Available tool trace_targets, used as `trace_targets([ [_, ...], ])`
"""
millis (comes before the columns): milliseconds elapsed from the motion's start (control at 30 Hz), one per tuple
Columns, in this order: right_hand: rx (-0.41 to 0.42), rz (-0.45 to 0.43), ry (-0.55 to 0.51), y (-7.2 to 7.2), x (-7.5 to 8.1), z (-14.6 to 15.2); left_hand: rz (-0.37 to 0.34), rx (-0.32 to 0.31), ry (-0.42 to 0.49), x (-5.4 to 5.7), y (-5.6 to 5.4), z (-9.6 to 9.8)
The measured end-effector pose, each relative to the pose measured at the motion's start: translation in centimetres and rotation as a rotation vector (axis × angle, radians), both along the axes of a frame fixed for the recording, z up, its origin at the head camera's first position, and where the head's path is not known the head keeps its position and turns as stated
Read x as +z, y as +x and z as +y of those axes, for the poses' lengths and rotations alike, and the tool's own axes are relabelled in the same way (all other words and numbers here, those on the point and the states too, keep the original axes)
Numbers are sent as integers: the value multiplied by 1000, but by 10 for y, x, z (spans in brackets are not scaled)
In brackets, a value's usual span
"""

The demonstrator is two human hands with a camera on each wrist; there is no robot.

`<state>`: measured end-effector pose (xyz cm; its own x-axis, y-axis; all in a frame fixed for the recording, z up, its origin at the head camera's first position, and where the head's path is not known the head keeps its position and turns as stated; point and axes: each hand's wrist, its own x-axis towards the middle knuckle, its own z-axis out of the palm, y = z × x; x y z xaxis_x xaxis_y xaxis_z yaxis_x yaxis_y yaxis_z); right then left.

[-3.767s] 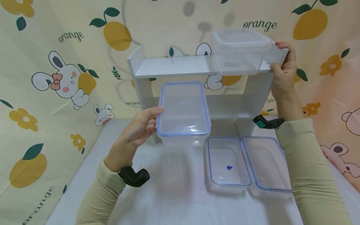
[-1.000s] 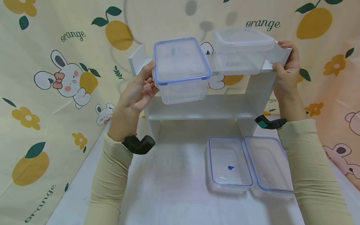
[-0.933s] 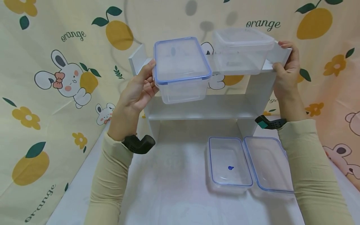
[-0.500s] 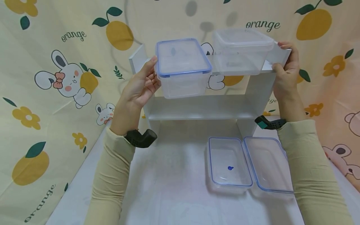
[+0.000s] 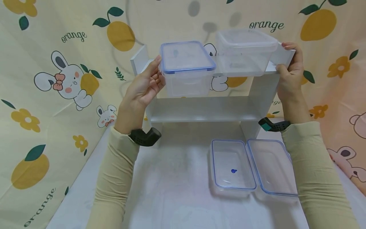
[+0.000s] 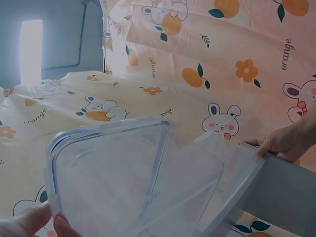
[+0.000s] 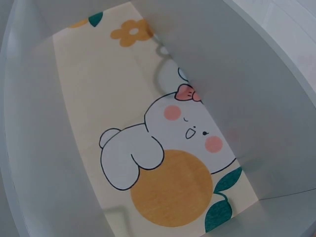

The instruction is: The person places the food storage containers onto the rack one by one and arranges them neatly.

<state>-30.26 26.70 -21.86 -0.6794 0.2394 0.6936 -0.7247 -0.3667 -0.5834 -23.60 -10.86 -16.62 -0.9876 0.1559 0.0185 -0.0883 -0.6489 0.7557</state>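
My left hand (image 5: 143, 86) grips a clear plastic food container with a blue-rimmed lid (image 5: 187, 57) by its left side, thumb near the lid's edge. The container overlaps the left part of the top board of a white two-tier shelf (image 5: 200, 109). A second clear container with a whitish lid (image 5: 246, 52) sits at the right on that top board. My right hand (image 5: 291, 74) holds the upright right end panel of the shelf, fingers over its top. In the left wrist view, thumb and finger pinch the container's rim (image 6: 106, 126). The right wrist view does not show my right hand.
On the white table (image 5: 171, 197), two more blue-rimmed clear containers stand side by side: one with a blue mark (image 5: 231, 159), another (image 5: 271, 168) partly behind my right sleeve. A patterned cloth (image 5: 65, 127) hangs behind. The right wrist view looks into a shelf compartment (image 7: 232, 89).
My left hand has lifted the container from in front of the shelf up to the top board's height. Over the last second it moved slightly back and right, levelling. My right hand stayed put.
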Motion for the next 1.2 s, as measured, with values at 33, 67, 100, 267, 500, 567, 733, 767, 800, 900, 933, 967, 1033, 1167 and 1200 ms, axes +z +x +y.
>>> trace_targets([
  [33, 2, 0, -1, 0, 0, 0, -6, -4, 7, 0, -2, 0],
  [67, 1, 1, -1, 0, 0, 0, -9, -10, 14, 0, -3, 0],
  [100, 1, 3, -1, 1, 0, 0, -12, -13, 21, 0, -5, -1],
  [267, -1, 6, 1, 1, 0, -1, -28, -35, 53, 0, -10, -2],
  [500, 5, 10, 2, 1, 0, -1, -30, -48, 56, 0, -14, -3],
  [567, 3, 11, 3, 0, 0, -1, -29, -53, 58, 0, -15, -3],
  [733, 9, 16, -5, 0, 0, 0, -29, -69, 64, 0, -19, -4],
  [767, 10, 16, -6, 1, 0, 0, -28, -73, 64, 0, -20, -4],
  [800, 10, 17, -6, 1, 0, 0, -29, -75, 63, 1, -22, -4],
  [900, 10, 17, -6, 1, 0, -1, -39, -69, 68, 2, -25, -3],
  [933, 9, 18, -4, 1, 0, -1, -41, -71, 72, 2, -26, -3],
  [967, 9, 20, -3, 1, 0, -1, -44, -72, 79, 2, -28, -4],
  [1033, 10, 21, -5, 1, 0, -1, -59, -63, 93, 2, -30, -4],
  [1167, 11, 19, -7, 1, 0, -1, -65, -61, 104, 2, -34, -4],
  [1200, 9, 20, -5, 1, 0, -1, -65, -59, 106, 2, -35, -4],
])
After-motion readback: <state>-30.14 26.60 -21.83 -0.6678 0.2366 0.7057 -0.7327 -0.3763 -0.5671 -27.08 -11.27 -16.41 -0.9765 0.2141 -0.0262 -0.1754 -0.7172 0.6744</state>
